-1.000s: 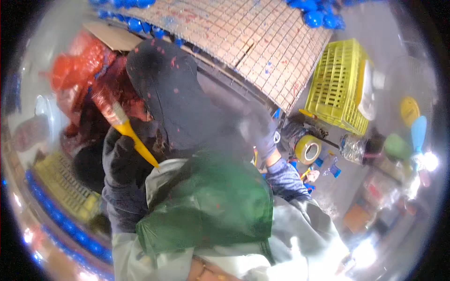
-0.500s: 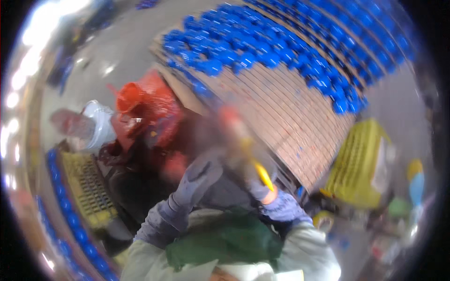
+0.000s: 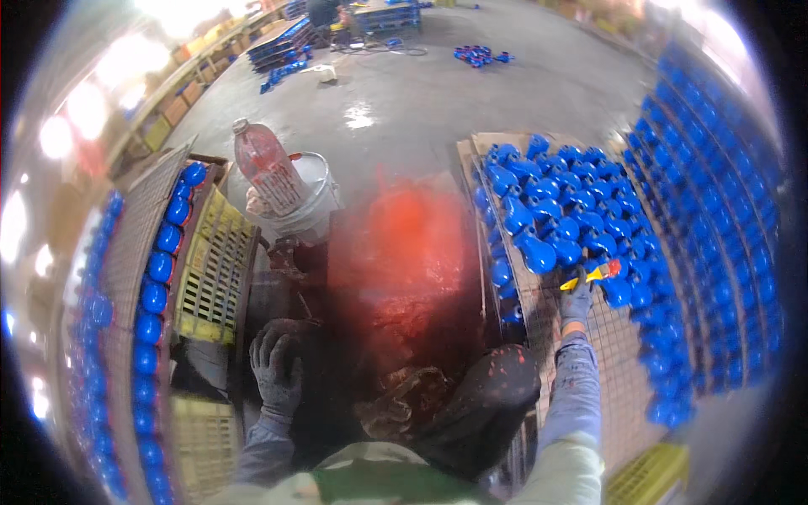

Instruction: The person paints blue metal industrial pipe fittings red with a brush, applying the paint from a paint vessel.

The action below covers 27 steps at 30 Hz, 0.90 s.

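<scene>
My right hand, in a dark grey glove, reaches out over the slatted board on the right. It is closed around the yellow handle of a paintbrush, whose red-stained bristles point right. Its fingertips are beside glossy blue bulb-shaped parts standing in rows on that board; whether they touch one is unclear. My left hand, in a grey glove, hangs low on the left by my dark trousers, fingers apart and holding nothing. Between my arms is a red, paint-smeared container, strongly blurred.
Left of the red container, a clear red-stained bottle leans in a white bucket. Yellow crates stand beside a row of blue parts at left. A stacked rack of blue parts rises at far right.
The view has swung to the right-hand board. My right hand with the paintbrush has moved out right to the blue parts, while my left hand has lowered to the left, away from the middle.
</scene>
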### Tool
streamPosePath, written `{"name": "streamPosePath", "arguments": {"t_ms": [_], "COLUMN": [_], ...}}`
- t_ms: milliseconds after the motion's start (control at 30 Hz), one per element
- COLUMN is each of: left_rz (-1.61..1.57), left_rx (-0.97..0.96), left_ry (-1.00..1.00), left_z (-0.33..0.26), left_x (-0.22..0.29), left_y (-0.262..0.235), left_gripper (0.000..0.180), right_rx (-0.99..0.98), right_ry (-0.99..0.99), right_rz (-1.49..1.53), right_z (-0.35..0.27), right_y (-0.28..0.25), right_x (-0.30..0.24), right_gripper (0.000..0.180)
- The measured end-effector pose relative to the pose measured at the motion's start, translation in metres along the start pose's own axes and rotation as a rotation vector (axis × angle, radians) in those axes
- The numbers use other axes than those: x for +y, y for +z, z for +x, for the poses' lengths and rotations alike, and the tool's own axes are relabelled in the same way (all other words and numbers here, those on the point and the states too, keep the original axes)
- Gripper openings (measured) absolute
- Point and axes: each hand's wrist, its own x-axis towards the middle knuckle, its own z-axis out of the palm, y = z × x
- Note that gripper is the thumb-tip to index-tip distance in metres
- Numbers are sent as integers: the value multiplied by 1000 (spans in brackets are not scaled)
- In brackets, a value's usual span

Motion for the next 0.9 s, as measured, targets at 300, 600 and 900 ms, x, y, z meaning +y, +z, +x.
{"name": "streamPosePath", "arguments": {"t_ms": [300, 600, 900], "left_rz": [-63, -29, -43], "left_rx": [41, 32, 30], "left_ry": [-23, -66, -51], "left_z": [2, -5, -5], "left_x": [-8, -12, -12], "left_y": [-10, -6, -7], "left_gripper": [40, 42, 41], "right_rx": [-14, -12, -199], "right_ry": [13, -1, 88], "right_rz": [-233, -56, -267], "right_z": [19, 29, 39], "right_y": [22, -13, 14], "right_x": [29, 27, 26], "right_gripper": [46, 36, 50]}}
